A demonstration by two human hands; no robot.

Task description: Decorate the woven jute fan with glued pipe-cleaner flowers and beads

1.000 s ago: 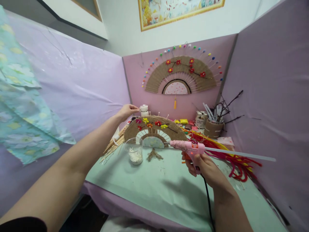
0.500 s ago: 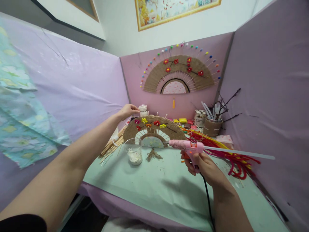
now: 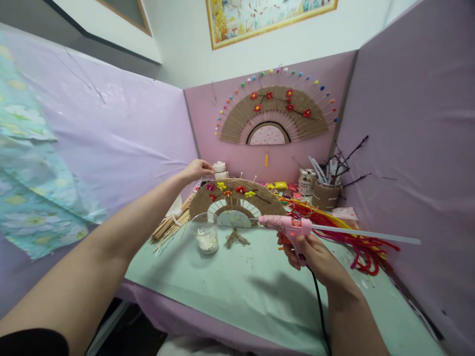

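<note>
Between the earlier frames and this one, only the view has swung slightly, bringing the background a little to the left; both hands and the glue gun keep nearly the same places. Left hand [image 3: 196,170]: extended to the far side of the worktop [image 3: 222,287], its thumb and fingers drawn close together just beside a white jar [image 3: 220,173]; whether they grip anything, or touch the jar, cannot be told. Right hand [image 3: 315,252]: fingers wrapped around the handle of a pink glue gun [image 3: 284,223], held above the worktop with its nozzle pointing left. A long translucent glue stick [image 3: 367,233] projects from the rear, and a black cord [image 3: 319,304] runs down from the handle. Standing fan [image 3: 233,186]: upright at mid-worktop, brown, with red, yellow, orange and magenta flowers on its band and a pale half-disc [image 3: 234,218] at its base. The nozzle lies level with the right end of this half-disc; contact cannot be judged. Foreground: a clear cup [image 3: 215,232] containing small white pieces, and, to its right, a brown tassel [image 3: 236,240] below the half-disc. Left: a tied bundle of thin sticks [image 3: 170,225]. Right: red and yellow strands [image 3: 371,257]. Rear panel: a larger hung fan [image 3: 233,118].
</note>
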